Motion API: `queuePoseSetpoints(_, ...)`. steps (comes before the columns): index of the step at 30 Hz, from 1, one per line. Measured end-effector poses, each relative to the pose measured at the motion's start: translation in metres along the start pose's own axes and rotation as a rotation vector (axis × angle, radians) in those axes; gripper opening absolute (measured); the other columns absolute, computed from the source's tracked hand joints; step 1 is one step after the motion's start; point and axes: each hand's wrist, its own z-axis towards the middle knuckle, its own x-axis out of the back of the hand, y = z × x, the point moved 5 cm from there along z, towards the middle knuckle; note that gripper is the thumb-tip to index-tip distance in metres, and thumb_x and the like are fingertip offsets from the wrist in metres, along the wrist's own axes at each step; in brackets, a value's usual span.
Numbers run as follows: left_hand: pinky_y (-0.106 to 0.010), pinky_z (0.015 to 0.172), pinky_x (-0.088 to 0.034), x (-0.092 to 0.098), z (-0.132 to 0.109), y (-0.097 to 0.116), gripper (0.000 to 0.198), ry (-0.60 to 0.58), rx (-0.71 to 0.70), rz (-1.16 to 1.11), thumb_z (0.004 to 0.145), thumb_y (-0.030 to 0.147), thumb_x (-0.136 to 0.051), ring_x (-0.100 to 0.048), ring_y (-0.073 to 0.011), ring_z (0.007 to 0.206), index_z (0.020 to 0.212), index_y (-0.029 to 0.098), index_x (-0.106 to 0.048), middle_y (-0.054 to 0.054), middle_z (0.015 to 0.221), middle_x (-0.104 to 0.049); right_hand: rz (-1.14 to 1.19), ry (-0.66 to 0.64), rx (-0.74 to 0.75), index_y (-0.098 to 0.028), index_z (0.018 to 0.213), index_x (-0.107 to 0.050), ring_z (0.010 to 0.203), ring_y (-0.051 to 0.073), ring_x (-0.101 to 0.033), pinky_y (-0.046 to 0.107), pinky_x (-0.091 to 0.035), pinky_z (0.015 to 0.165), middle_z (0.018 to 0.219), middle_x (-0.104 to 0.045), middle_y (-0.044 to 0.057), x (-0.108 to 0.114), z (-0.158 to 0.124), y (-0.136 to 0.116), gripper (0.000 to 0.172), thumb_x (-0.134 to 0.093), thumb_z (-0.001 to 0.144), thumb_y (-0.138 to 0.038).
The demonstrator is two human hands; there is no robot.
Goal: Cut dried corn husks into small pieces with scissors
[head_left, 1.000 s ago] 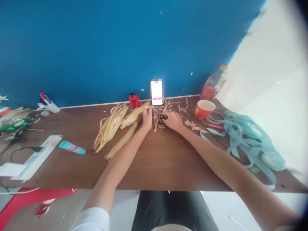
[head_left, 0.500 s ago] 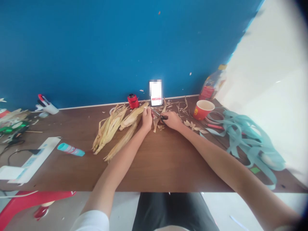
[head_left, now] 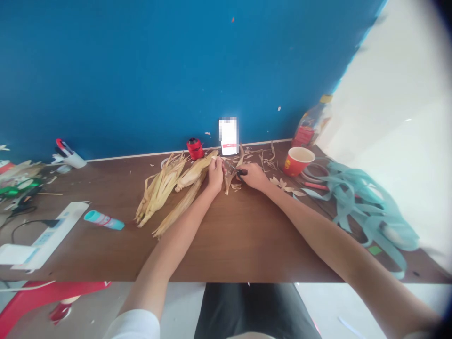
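Observation:
My right hand is closed round the dark handles of a pair of scissors, whose blades point left towards my other hand. Facing it, my left hand is pinched on a small pale piece of corn husk, mostly covered by the fingers. Dry corn husks lie in a bundle to the left. A further husk bunch sits right beside my left hand. Below the blades are husk scraps, and cut petal-like pieces lie right of my right wrist.
A lit phone leans on the blue wall behind my hands, near a red spool. To the right stand a red paper cup, a bottle and teal ribbon. A glue stick and power strip lie left.
My right hand and the scissors have shifted very slightly, with the blades at a slightly different angle. My left hand stays almost in place.

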Motion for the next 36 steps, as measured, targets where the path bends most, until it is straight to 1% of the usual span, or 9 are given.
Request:
queuePoseSetpoints(2,-0.018,0.049,-0.038,-0.0003,-0.0002,0.0027,0.035,0.004,-0.007,-0.028,0.088,0.051,-0.059,-0.045,-0.0049,0.050,0.076,0.019,-0.050,0.003,0.064,-0.050,-0.002,0.010,-0.002,-0.022,0.075,-0.073,0.068,0.015,-0.058,0.024,-0.034,0.060,0.071,-0.069,0.000,0.0008,-0.0005,-0.0017,0.013,-0.062,0.070,-0.021)
queuePoseSetpoints(4,-0.017,0.049,-0.038,0.0008,-0.0002,0.0054,0.034,0.034,-0.010,-0.057,0.086,0.049,-0.062,-0.046,-0.0045,0.051,0.078,0.018,-0.051,0.003,0.067,-0.053,0.008,0.018,-0.008,-0.022,0.074,-0.073,0.067,0.015,-0.057,0.024,-0.034,0.059,0.070,-0.068,0.000,0.0008,-0.0012,-0.0029,0.012,-0.062,0.069,-0.021)
queuePoseSetpoints(8,-0.017,0.048,-0.038,0.0028,-0.0004,0.0072,0.032,0.090,0.027,-0.083,0.085,0.048,-0.063,-0.048,-0.0045,0.052,0.083,0.018,-0.055,0.001,0.071,-0.057,0.066,0.067,-0.011,-0.021,0.072,-0.072,0.065,0.015,-0.056,0.024,-0.034,0.058,0.067,-0.067,-0.001,0.0009,-0.0021,-0.0014,0.011,-0.061,0.069,-0.020)
queuePoseSetpoints(11,-0.018,0.049,-0.038,0.0000,-0.0015,0.0080,0.030,0.042,0.011,-0.059,0.086,0.047,-0.062,-0.049,-0.0049,0.053,0.086,0.018,-0.058,0.000,0.073,-0.058,0.143,0.123,0.008,-0.020,0.074,-0.071,0.067,0.015,-0.056,0.023,-0.037,0.060,0.069,-0.067,-0.001,0.0026,-0.0025,0.0000,0.012,-0.060,0.070,-0.021)
queuePoseSetpoints(14,-0.018,0.049,-0.038,-0.0031,-0.0030,0.0076,0.029,-0.013,0.000,-0.028,0.086,0.046,-0.063,-0.048,-0.0048,0.053,0.082,0.017,-0.058,0.000,0.072,-0.058,0.160,0.138,0.008,-0.020,0.079,-0.073,0.066,0.016,-0.056,0.024,-0.037,0.060,0.070,-0.068,-0.001,0.0033,-0.0030,-0.0008,0.015,-0.063,0.068,-0.023)
queuePoseSetpoints(19,-0.018,0.053,-0.040,-0.0009,-0.0022,0.0063,0.032,-0.004,-0.005,-0.036,0.083,0.045,-0.068,-0.048,-0.0045,0.054,0.074,0.017,-0.056,0.000,0.071,-0.059,0.078,0.122,-0.018,-0.022,0.079,-0.073,0.063,0.015,-0.056,0.025,-0.036,0.059,0.067,-0.067,-0.001,0.0039,-0.0047,-0.0053,0.015,-0.063,0.068,-0.024)
queuePoseSetpoints(24,-0.018,0.053,-0.040,0.0011,0.0012,0.0019,0.032,-0.005,0.009,-0.084,0.079,0.045,-0.071,-0.050,-0.0042,0.056,0.076,0.016,-0.058,0.000,0.071,-0.060,0.032,0.095,-0.002,-0.022,0.078,-0.072,0.064,0.015,-0.056,0.025,-0.036,0.060,0.068,-0.066,-0.001,0.0046,-0.0054,-0.0084,0.014,-0.061,0.070,-0.024)
queuePoseSetpoints(30,-0.017,0.051,-0.038,-0.0026,0.0001,0.0012,0.034,-0.050,0.014,-0.082,0.082,0.050,-0.066,-0.051,-0.0049,0.055,0.080,0.017,-0.057,0.001,0.071,-0.059,0.038,0.098,-0.046,-0.023,0.084,-0.074,0.066,0.016,-0.057,0.025,-0.036,0.059,0.070,-0.068,-0.001,0.0033,-0.0047,-0.0032,0.019,-0.063,0.069,-0.025)
queuePoseSetpoints(36,-0.017,0.053,-0.040,-0.0022,-0.0003,0.0013,0.037,-0.044,0.024,-0.074,0.082,0.050,-0.067,-0.049,-0.0048,0.055,0.074,0.017,-0.054,0.002,0.066,-0.054,0.064,0.085,-0.002,-0.023,0.084,-0.074,0.066,0.016,-0.057,0.024,-0.038,0.061,0.070,-0.068,-0.001,0.0014,-0.0040,-0.0030,0.018,-0.063,0.070,-0.025)
